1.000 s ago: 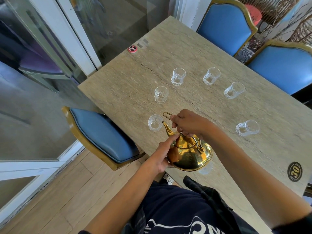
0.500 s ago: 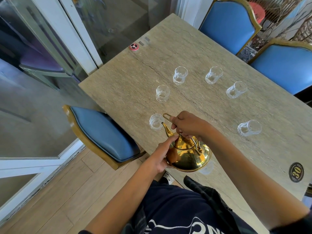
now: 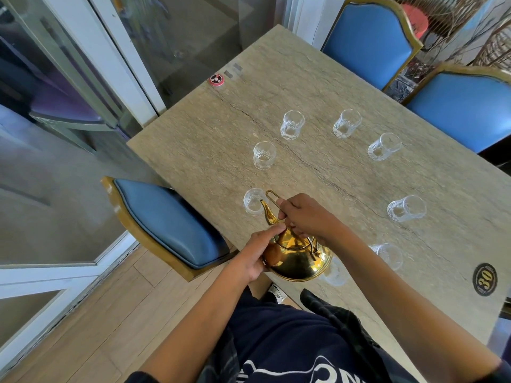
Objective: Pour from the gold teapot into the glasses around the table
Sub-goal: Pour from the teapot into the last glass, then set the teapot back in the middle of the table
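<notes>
The gold teapot [image 3: 300,258] hangs tilted above the near edge of the stone table [image 3: 318,78], its spout tip over the rim of the nearest left glass [image 3: 253,201]. My right hand [image 3: 307,217] grips the teapot's wire handle from above. My left hand [image 3: 255,257] steadies the pot's left side, one finger pressing near the lid. Several clear glasses stand in a ring: one at the left [image 3: 264,155], two at the back [image 3: 292,125] [image 3: 347,123], two on the right [image 3: 384,147] [image 3: 406,208], one beside my right forearm [image 3: 390,255]. Another glass [image 3: 334,272] is partly hidden behind the pot.
A blue chair [image 3: 166,225] with a gold frame stands at the table's left side, and two more blue chairs [image 3: 367,42] [image 3: 464,109] at the far side. A red round button [image 3: 216,79] lies near the far left corner. A "30" sticker [image 3: 485,278] marks the near right.
The teapot has moved slightly forward and tilted, bringing its spout to the rim of the nearest left glass. Both hands keep their hold.
</notes>
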A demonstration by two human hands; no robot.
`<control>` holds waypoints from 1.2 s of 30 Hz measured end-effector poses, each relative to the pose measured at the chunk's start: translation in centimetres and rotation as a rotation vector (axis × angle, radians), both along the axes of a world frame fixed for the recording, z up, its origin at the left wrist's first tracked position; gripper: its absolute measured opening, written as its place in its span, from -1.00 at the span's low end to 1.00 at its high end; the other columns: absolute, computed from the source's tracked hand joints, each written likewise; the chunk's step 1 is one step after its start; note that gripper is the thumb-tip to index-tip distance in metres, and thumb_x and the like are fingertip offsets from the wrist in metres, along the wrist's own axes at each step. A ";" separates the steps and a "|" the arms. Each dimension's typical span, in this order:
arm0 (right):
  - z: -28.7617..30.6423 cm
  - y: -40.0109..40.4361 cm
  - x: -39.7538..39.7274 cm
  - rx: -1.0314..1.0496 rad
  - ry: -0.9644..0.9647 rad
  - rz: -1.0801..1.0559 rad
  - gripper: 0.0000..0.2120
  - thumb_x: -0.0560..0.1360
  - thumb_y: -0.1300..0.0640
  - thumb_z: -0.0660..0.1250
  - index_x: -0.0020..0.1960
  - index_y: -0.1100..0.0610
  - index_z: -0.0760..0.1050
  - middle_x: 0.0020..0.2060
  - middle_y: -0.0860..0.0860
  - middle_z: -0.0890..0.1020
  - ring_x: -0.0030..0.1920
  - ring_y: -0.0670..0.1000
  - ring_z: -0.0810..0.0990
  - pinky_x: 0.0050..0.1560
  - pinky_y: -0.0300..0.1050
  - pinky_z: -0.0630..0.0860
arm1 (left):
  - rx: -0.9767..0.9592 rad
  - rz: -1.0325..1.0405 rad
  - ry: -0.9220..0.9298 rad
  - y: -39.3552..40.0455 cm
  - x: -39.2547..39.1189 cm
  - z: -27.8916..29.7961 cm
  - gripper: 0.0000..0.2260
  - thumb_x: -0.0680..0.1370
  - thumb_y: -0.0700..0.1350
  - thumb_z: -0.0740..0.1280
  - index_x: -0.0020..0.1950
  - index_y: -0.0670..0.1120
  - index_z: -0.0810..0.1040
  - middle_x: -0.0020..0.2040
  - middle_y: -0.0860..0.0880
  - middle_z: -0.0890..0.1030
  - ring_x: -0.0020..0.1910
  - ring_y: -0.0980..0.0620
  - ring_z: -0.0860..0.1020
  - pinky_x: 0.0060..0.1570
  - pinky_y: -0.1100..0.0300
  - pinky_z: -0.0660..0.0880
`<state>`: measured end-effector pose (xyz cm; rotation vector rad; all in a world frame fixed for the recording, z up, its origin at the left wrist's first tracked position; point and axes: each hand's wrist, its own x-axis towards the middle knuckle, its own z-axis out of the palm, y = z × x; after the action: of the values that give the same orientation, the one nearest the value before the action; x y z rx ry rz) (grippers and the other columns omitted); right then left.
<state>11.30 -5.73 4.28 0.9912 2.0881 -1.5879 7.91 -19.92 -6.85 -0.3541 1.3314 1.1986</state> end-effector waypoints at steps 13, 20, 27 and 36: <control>2.5 0.9 1.9 -0.095 0.164 -0.166 -0.62 0.68 -0.02 0.19 -0.18 0.19 0.52 -0.52 -0.03 0.42 -0.55 -0.07 0.34 -0.50 -0.20 0.33 | 0.043 -0.131 0.196 1.9 -3.4 2.3 -0.11 0.30 0.25 0.63 0.54 0.02 0.39 0.31 -0.09 0.68 0.25 -0.08 0.66 0.07 -0.04 0.63; 3.3 2.1 2.9 -0.081 0.224 -0.357 -0.65 0.69 0.04 0.19 -0.13 0.25 0.52 -0.50 -0.01 0.42 -0.53 -0.05 0.36 -0.49 -0.16 0.35 | 0.074 -0.296 0.254 5.5 -5.6 3.2 0.06 0.20 0.27 0.71 0.60 0.04 0.37 0.34 -0.08 0.65 0.28 -0.11 0.64 0.19 -0.10 0.61; 2.3 3.6 4.4 -0.053 0.230 -0.568 -0.65 0.69 0.07 0.18 -0.06 0.33 0.53 -0.46 0.01 0.48 -0.52 -0.02 0.45 -0.44 -0.10 0.41 | 0.082 -0.411 0.280 9.7 -5.7 2.2 0.35 0.06 0.28 0.72 0.70 -0.08 0.13 0.48 -0.19 0.53 0.34 -0.14 0.58 0.14 -0.02 0.55; -0.2 4.2 4.6 -0.083 0.281 -0.898 -0.66 0.67 0.19 0.18 -0.05 0.50 0.48 -0.46 0.07 0.50 -0.48 0.04 0.46 -0.43 -0.16 0.42 | -0.029 -0.753 0.530 14.0 -6.1 -0.8 0.17 0.20 0.52 0.48 0.64 -0.06 0.25 0.52 -0.12 0.42 0.39 -0.09 0.55 0.36 0.00 0.58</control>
<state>15.89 -1.50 4.08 1.9395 1.7899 -2.2966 1.80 -5.93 -7.68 0.4579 1.7159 0.6397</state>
